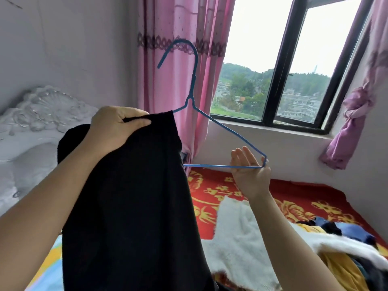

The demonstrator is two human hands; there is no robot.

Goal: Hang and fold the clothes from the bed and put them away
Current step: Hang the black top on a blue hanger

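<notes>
The bed, under a red flowered blanket, carries the unsorted work: a white fluffy garment spread flat and a heap of mixed clothes at the person's right. The black garment is raised off the bed and hangs full length, most likely so that its own weight pulls it straight. Its top edge covers the left shoulder of the blue wire hanger, hook up; the right shoulder is bare. The left hand pinches that top edge, thumb over cloth, apparently to draw it along the wire. The right hand has its fingers straight and loose, the bottom bar across the palm and the thumb hooked at the hanger's right corner (a steadying hold, not a firm grip), which seems to keep the frame level
</notes>
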